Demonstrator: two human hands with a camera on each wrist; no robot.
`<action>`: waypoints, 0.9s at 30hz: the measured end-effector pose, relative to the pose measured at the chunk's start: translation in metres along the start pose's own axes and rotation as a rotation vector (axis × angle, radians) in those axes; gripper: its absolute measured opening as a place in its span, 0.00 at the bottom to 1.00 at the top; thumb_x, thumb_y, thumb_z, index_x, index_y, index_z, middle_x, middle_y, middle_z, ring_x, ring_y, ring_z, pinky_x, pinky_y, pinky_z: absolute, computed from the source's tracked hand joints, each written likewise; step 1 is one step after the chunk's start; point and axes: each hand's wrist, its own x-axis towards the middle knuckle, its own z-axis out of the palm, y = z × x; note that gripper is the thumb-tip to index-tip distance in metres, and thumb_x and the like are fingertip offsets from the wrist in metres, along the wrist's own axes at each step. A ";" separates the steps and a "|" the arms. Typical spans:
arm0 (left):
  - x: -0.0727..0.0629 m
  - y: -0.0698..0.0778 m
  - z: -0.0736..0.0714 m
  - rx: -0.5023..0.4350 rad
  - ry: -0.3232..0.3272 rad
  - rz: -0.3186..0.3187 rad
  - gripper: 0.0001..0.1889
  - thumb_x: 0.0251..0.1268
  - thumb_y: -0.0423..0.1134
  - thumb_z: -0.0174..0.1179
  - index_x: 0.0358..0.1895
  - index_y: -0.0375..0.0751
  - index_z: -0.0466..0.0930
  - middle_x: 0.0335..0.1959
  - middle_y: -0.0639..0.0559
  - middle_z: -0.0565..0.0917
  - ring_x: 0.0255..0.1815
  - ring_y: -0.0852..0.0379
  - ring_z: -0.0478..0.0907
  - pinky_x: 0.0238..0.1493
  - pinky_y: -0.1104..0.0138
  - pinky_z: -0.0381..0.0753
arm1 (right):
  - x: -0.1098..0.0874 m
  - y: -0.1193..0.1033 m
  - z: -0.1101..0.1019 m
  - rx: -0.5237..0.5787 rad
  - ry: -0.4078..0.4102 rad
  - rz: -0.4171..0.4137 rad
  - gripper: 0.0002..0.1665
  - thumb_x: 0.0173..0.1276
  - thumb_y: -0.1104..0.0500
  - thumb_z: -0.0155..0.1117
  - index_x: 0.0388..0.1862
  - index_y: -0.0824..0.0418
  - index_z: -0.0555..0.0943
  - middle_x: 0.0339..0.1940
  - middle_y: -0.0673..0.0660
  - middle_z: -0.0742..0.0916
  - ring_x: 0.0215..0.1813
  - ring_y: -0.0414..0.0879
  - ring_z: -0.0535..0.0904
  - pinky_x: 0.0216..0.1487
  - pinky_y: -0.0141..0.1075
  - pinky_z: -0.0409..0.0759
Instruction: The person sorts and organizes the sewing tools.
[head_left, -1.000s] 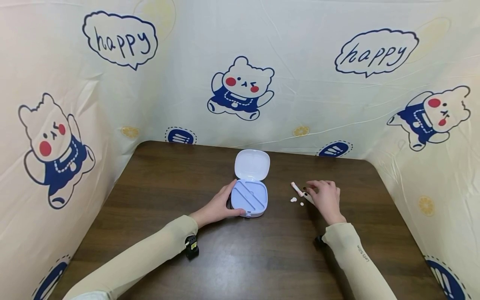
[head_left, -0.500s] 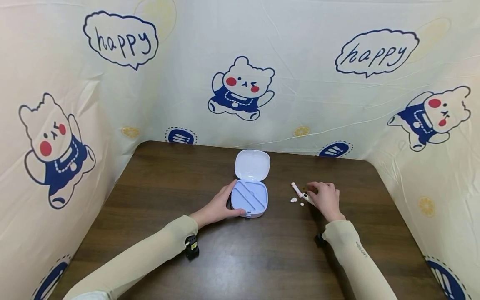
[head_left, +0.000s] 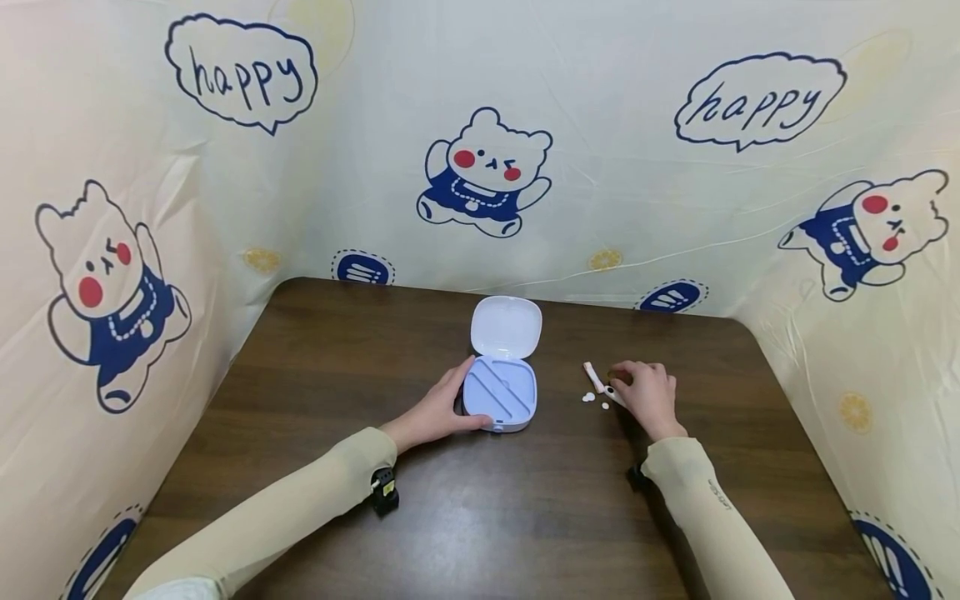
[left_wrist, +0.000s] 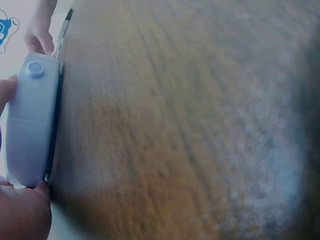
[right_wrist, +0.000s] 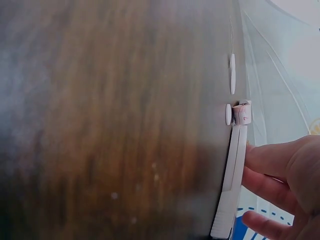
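Observation:
My left hand [head_left: 438,408] grips a pale blue hinged case [head_left: 501,425] by its left side, thumb at the front edge. Its whitish lid [head_left: 506,327] is swung back, and slanting ridges cross the inside. In the left wrist view the case [left_wrist: 32,120] shows its round front button. My right hand [head_left: 651,396] reaches down with bent fingers beside a long white tool [right_wrist: 234,175] with a ridged end. Something small and brownish shows at its fingertips; I cannot tell whether they pinch it. Beyond the tool lies a rolled tape measure [right_wrist: 242,114].
Left of the tool lie a white needle threader [head_left: 588,397] and a small white button-like disc [head_left: 605,406]. The pinkish-white tape roll [head_left: 593,377] lies just behind them. A brown wooden table [head_left: 360,333] carries everything, with a printed cloth [head_left: 360,150] hanging round its back and sides.
My right hand has shifted very slightly left, its fingers still down by the white tool. The left hand and the case keep their place; the head view has tilted a little.

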 end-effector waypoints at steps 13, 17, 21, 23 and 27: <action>0.000 0.002 -0.001 0.007 -0.002 -0.002 0.61 0.60 0.56 0.76 0.86 0.42 0.43 0.83 0.36 0.54 0.82 0.41 0.56 0.78 0.46 0.59 | 0.000 -0.001 -0.003 0.031 -0.004 0.019 0.12 0.71 0.59 0.71 0.50 0.61 0.89 0.45 0.62 0.92 0.58 0.67 0.75 0.55 0.62 0.63; 0.000 0.002 -0.001 0.013 -0.002 -0.001 0.61 0.60 0.56 0.76 0.86 0.41 0.42 0.83 0.36 0.54 0.82 0.41 0.55 0.78 0.46 0.59 | -0.003 -0.003 -0.006 0.030 0.008 0.014 0.12 0.71 0.59 0.72 0.50 0.62 0.89 0.46 0.62 0.92 0.58 0.67 0.75 0.55 0.62 0.63; 0.000 0.002 -0.001 0.012 -0.003 0.002 0.61 0.60 0.56 0.76 0.86 0.41 0.42 0.83 0.35 0.54 0.82 0.41 0.55 0.78 0.46 0.59 | -0.007 -0.005 -0.009 0.033 0.026 0.003 0.11 0.70 0.59 0.73 0.49 0.62 0.90 0.44 0.61 0.92 0.57 0.66 0.75 0.55 0.61 0.63; 0.001 0.001 0.000 0.007 -0.003 0.004 0.61 0.59 0.56 0.76 0.86 0.41 0.43 0.83 0.35 0.54 0.81 0.40 0.56 0.78 0.45 0.60 | -0.009 -0.007 -0.010 0.036 0.032 -0.004 0.11 0.70 0.59 0.73 0.48 0.61 0.90 0.43 0.61 0.92 0.57 0.66 0.75 0.55 0.61 0.64; 0.001 0.000 0.000 0.008 -0.001 0.007 0.62 0.58 0.57 0.77 0.86 0.41 0.43 0.82 0.35 0.55 0.81 0.40 0.57 0.77 0.45 0.61 | -0.012 -0.011 -0.010 0.045 0.036 -0.015 0.10 0.69 0.59 0.74 0.46 0.61 0.90 0.42 0.60 0.92 0.58 0.65 0.75 0.56 0.61 0.63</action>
